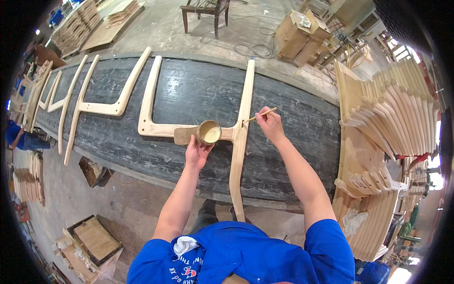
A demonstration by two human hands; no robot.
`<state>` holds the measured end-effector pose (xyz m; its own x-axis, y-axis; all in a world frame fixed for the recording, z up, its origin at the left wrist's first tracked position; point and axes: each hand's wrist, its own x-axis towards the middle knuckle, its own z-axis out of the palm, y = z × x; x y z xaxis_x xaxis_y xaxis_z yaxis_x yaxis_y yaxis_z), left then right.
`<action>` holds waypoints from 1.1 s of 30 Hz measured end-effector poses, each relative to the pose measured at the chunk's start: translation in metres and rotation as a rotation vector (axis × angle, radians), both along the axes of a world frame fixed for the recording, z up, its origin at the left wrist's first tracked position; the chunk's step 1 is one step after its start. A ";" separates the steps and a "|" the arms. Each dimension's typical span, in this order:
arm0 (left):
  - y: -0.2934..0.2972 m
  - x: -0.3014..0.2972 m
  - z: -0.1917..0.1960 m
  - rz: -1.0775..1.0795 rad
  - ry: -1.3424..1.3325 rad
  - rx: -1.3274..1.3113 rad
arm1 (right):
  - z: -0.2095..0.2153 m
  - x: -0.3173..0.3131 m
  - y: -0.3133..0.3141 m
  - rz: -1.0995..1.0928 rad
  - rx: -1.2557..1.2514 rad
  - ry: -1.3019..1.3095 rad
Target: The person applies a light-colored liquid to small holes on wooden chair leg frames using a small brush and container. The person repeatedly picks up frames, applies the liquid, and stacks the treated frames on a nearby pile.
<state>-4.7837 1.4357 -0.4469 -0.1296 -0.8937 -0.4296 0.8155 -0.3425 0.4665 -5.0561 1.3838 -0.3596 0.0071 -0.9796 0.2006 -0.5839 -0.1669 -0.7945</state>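
My left hand (pixel 197 153) is closed around a small round cup (pixel 209 133) of cream-coloured paste. A flat wooden piece (pixel 184 136) sticks out beside the cup; whether my hand holds it too is hidden. Between the fingers of my right hand (pixel 271 127) is a thin wooden stick (pixel 266 113), its lower tip at a dark hole in a pale wooden chair side frame (pixel 168 129). That frame lies flat on the dark-topped table (pixel 293 156), one leg reaching past the near edge. The cup is just above its crossbar.
More chair side frames (pixel 99 108) lie along the table to the left. Stacked curved wooden parts (pixel 402 109) stand on the right. Beyond the table are a dark chair (pixel 205 8), a cardboard box (pixel 295 38) and a coiled cable (pixel 257 49). A framed box (pixel 97 239) sits at lower left.
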 end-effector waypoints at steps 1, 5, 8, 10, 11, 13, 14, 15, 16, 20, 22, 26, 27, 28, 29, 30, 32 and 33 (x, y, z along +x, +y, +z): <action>0.005 0.009 0.001 0.007 0.006 0.011 | -0.002 0.003 -0.002 0.025 -0.009 0.054; 0.019 0.030 0.000 0.026 0.016 0.029 | -0.016 0.014 -0.008 0.084 -0.034 0.028; 0.023 0.037 -0.002 0.033 0.004 0.047 | -0.023 0.017 -0.012 0.153 -0.024 0.091; 0.022 0.042 -0.002 0.050 0.007 0.052 | -0.025 0.021 -0.010 0.184 0.016 0.084; 0.022 0.045 -0.003 0.061 0.008 0.054 | -0.026 0.024 -0.005 0.196 0.053 0.057; 0.023 0.050 -0.003 0.064 0.020 0.047 | -0.024 0.031 -0.005 0.191 0.078 0.046; 0.024 0.051 -0.003 0.065 0.026 0.043 | -0.021 0.034 -0.008 0.175 0.067 0.061; 0.025 0.050 -0.003 0.061 0.024 0.038 | -0.018 0.037 -0.011 0.160 0.056 0.076; 0.024 0.048 -0.001 0.046 0.024 0.028 | -0.017 0.034 -0.015 0.152 0.032 0.087; 0.023 0.048 0.002 0.040 0.010 0.003 | -0.016 0.029 -0.020 0.140 0.050 0.165; 0.024 0.053 0.001 0.043 0.033 -0.003 | -0.019 0.029 -0.019 0.134 0.106 0.149; 0.030 0.054 -0.001 0.065 0.022 0.022 | -0.026 0.026 -0.020 0.077 0.122 0.075; 0.032 0.053 -0.001 0.056 0.027 0.019 | -0.026 0.025 -0.022 0.057 0.107 0.082; 0.034 0.054 -0.002 0.046 0.029 0.012 | -0.024 0.021 -0.026 0.108 0.053 0.177; 0.036 0.054 -0.003 0.035 0.032 0.005 | -0.020 0.014 -0.029 0.157 -0.002 0.272; 0.038 0.053 -0.003 0.041 0.025 0.002 | -0.017 0.009 -0.032 0.203 -0.056 0.369; 0.046 0.058 -0.003 0.067 -0.002 0.003 | -0.007 0.010 -0.032 0.449 -0.091 0.371; 0.051 0.060 -0.003 0.075 -0.005 -0.001 | -0.002 0.010 -0.030 0.567 -0.110 0.372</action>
